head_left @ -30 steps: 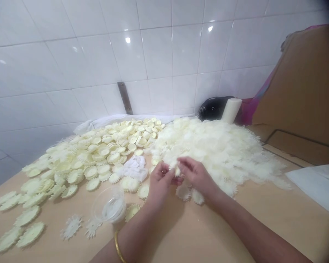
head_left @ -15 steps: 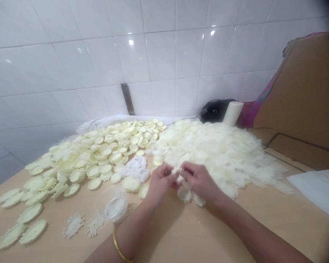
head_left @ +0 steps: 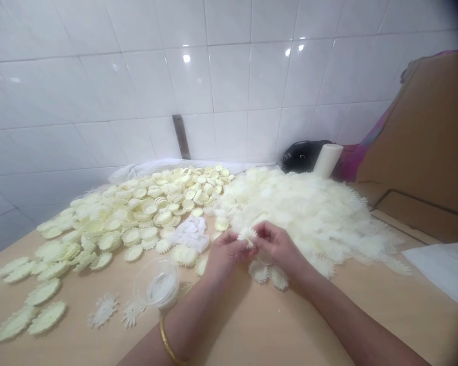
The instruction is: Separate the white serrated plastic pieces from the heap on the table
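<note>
Between my two hands is a small cream-white fabric flower piece (head_left: pixel 247 236) with a toothed edge. My left hand (head_left: pixel 226 255) pinches it from the left, thumb on top. From the other side, the fingers of my right hand (head_left: pixel 278 245) close on its right edge; the fingertips partly hide it. Just below my right hand, a few flat scalloped discs (head_left: pixel 278 277) lie on the table. Left of my left forearm stands a clear round tub (head_left: pixel 156 284) with something white inside. Two flat toothed cutouts (head_left: pixel 104 310) lie to the left of the tub.
A heap of pale yellow scalloped pieces (head_left: pixel 137 213) covers the table's left and back. On the right spreads a pile of whiter sheer petal discs (head_left: pixel 301 218). A crumpled white cloth (head_left: pixel 191 234), a cream cylinder (head_left: pixel 327 160), a black bag (head_left: pixel 303 155), cardboard (head_left: pixel 423 142) and white sheet (head_left: pixel 442 269) surround them.
The flower piece has turned between my fingers, and its toothed face now shows more plainly. My hands stay in nearly the same place; the view has shifted slightly.
</note>
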Demonstrator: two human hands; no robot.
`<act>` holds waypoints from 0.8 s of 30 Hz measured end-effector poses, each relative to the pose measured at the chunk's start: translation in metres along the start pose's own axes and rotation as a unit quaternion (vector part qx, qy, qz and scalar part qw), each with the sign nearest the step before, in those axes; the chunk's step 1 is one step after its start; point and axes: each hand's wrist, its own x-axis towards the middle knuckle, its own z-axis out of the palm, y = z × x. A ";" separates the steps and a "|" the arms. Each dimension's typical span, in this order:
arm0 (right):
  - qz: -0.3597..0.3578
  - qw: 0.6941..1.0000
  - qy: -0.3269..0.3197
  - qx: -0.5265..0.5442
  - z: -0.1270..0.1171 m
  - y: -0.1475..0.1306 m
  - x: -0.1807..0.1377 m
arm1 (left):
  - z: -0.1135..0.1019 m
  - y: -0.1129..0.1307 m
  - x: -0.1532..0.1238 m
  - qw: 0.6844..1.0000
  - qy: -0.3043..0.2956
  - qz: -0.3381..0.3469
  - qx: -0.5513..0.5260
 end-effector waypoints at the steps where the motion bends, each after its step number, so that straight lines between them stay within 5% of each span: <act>1: -0.018 0.999 0.018 -0.023 0.000 -0.002 -0.001 | 0.000 0.000 0.000 1.000 -0.006 -0.001 0.003; 6: -0.141 0.953 0.137 -0.229 0.009 -0.004 -0.010 | 0.001 -0.004 0.003 0.997 0.001 0.033 0.066; 13: -0.341 0.843 0.075 -0.409 0.024 0.003 -0.016 | -0.001 -0.007 0.005 0.995 0.078 0.054 0.038; 18: -0.393 0.800 0.076 -0.447 0.027 0.003 -0.016 | -0.004 0.005 0.007 0.998 0.049 0.008 -0.049; 21: -0.401 0.793 0.073 -0.452 0.029 0.005 -0.016 | -0.005 0.010 0.008 0.997 0.025 0.015 -0.073; 24: -0.384 0.834 0.065 -0.392 0.026 0.005 -0.016 | -0.007 0.009 0.009 0.998 0.025 0.029 -0.052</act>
